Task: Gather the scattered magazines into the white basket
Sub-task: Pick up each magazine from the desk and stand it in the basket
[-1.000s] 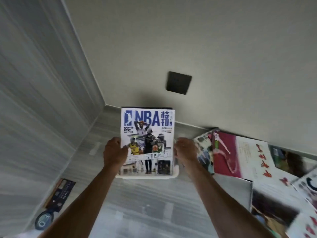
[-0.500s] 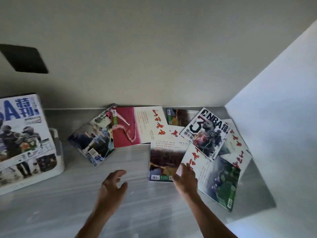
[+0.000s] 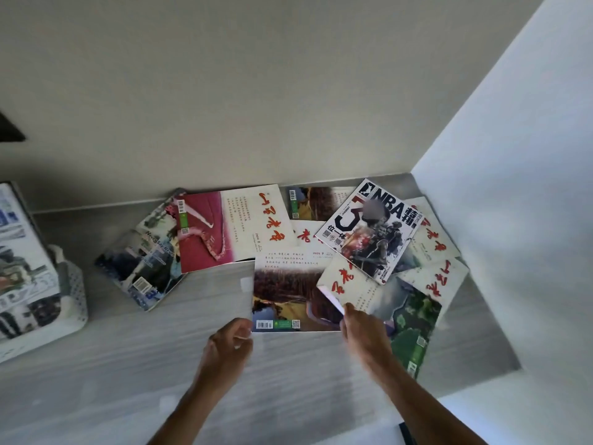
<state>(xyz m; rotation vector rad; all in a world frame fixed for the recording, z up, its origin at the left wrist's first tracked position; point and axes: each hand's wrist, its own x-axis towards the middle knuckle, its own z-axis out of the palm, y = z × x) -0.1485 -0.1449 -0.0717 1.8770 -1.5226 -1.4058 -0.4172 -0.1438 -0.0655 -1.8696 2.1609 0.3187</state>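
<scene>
Several magazines lie scattered on the grey floor against the wall. Among them are a red-and-white one, a bluish one, an NBA issue, a brown landscape one and a green landscape one. My right hand pinches the green landscape magazine's near-left corner, which curls up off the pile. My left hand hovers with loosely curled fingers at the brown magazine's lower-left corner. The white basket stands at the far left, with an NBA magazine upright in it.
A beige wall runs behind the pile. A white panel closes off the right side, boxing the magazines into a corner. Bare grey floor lies between the basket and my hands. A dark wall plate shows at the left edge.
I let go of the NBA magazine in the basket and my view swung right to the pile. Both hands reached forward; the right one has lifted a magazine corner.
</scene>
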